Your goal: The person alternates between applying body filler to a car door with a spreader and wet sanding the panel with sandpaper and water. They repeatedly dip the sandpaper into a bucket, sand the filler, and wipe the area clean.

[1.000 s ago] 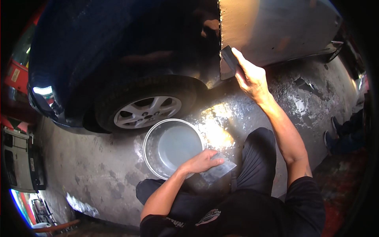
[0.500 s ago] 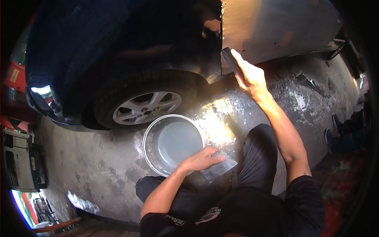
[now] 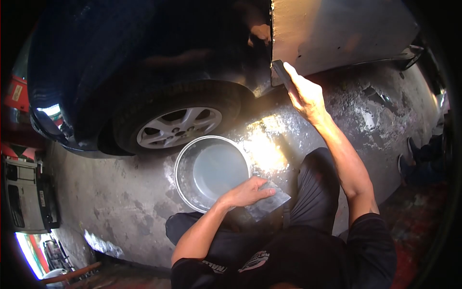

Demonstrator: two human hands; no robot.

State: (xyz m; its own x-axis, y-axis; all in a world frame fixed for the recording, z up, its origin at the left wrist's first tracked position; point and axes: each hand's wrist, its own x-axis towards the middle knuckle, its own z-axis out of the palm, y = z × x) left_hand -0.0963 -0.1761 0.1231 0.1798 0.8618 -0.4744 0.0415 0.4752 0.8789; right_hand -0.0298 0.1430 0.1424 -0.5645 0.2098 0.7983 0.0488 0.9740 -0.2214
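Note:
My right hand (image 3: 308, 98) is closed around a dark sanding block (image 3: 283, 73), its end at the lower front edge of the bare grey door panel (image 3: 337, 36). Between the thumb and fingers of my left hand (image 3: 246, 192), a thin grey rectangular sheet (image 3: 269, 204) is pinched, over my lap. Beside that hand stands a round metal bucket (image 3: 180, 190) of cloudy greyish water (image 3: 216, 168), and the left wrist overlaps its near rim.
Ahead is a dark car body (image 3: 159, 43) with a silver-spoked wheel (image 3: 180, 127) behind the bucket. Wet, shiny patches mark the concrete floor (image 3: 120, 188). Another person's shoes (image 3: 406, 166) are at the right. A pale vehicle (image 3: 24, 192) stands at far left.
The view has shifted slightly. The sanding block sits a little lower against the door edge's corner; both hands keep their grips and the left hand stays nearly still.

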